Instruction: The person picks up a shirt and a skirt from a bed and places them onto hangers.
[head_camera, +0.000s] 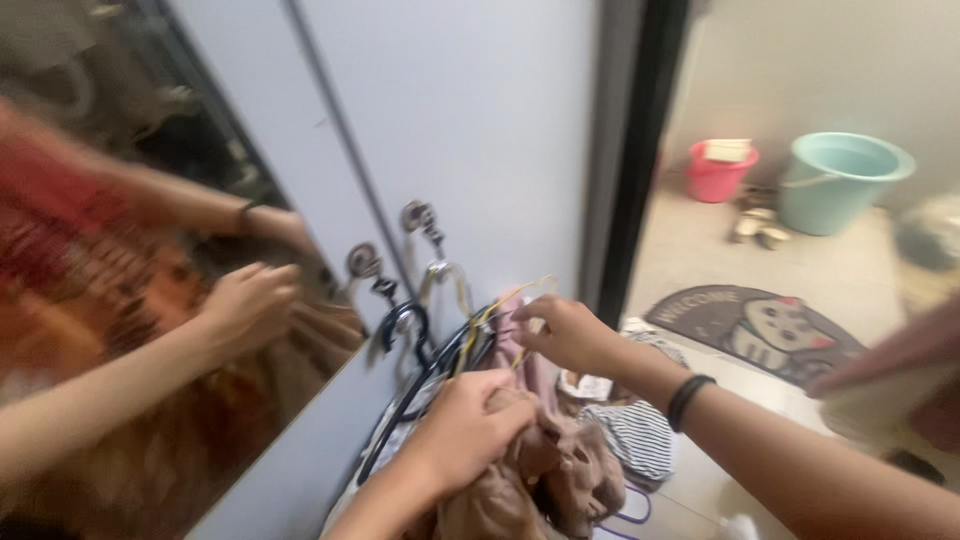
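Observation:
My left hand (468, 428) is closed on a crumpled brown garment (545, 480) low in the middle of the view. Just above it, my right hand (562, 332), with a black band on the wrist, pinches a thin yellow hanger (500, 305) next to a pale pink one. Several hangers, a black one (405, 322) among them, hang in a bunch from two metal hooks (420, 217) on the grey door (480, 120). The picture is blurred by motion.
A mirror panel (120, 300) on the left reflects both arms. Through the doorway on the right are a teal bucket (842, 180), a pink bucket (720, 170), slippers (755, 226) and a cat-patterned mat (760, 328). A striped cloth (632, 436) lies on the floor.

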